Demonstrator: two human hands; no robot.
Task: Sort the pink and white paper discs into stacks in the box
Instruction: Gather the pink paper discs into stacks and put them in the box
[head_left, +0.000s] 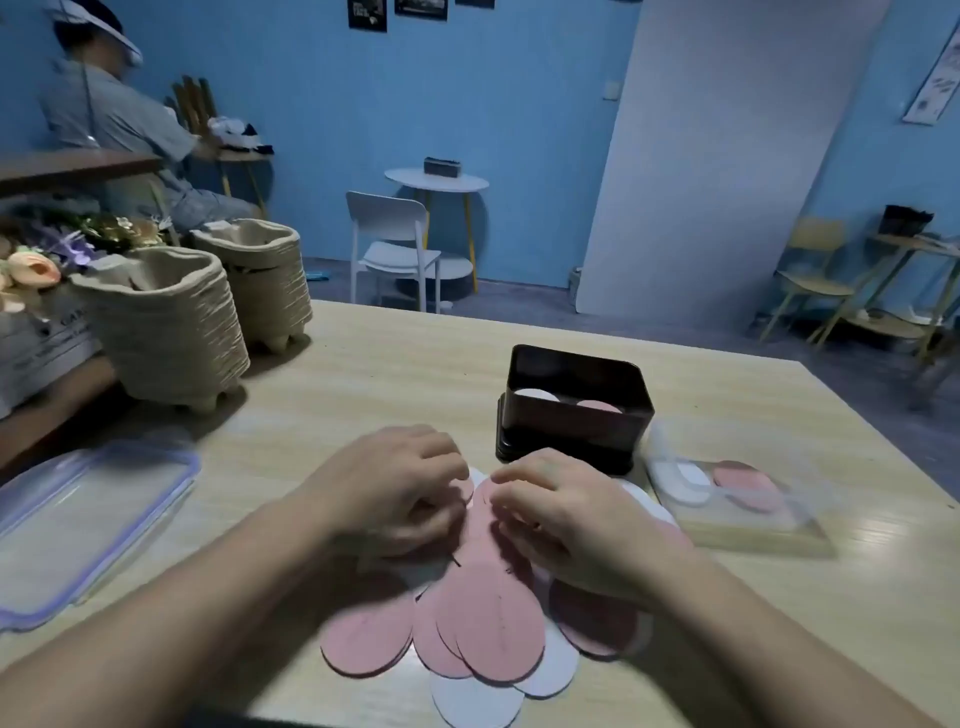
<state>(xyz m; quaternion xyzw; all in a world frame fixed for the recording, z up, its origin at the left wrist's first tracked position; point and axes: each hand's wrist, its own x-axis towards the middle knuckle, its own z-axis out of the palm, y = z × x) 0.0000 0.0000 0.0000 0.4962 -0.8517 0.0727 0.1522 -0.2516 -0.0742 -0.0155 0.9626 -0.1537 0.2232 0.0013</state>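
A loose pile of pink discs and white discs lies on the wooden table near its front edge. My left hand and my right hand rest on the far side of the pile, fingers curled and pinching at a pink disc between them. Just beyond stands a dark rectangular box, holding a white stack on its left and a pink stack on its right.
A clear plastic container with white and pink discs sits right of the box. A clear lid lies at the left. Two stacks of pulp trays stand at the back left. A person sits in the far left background.
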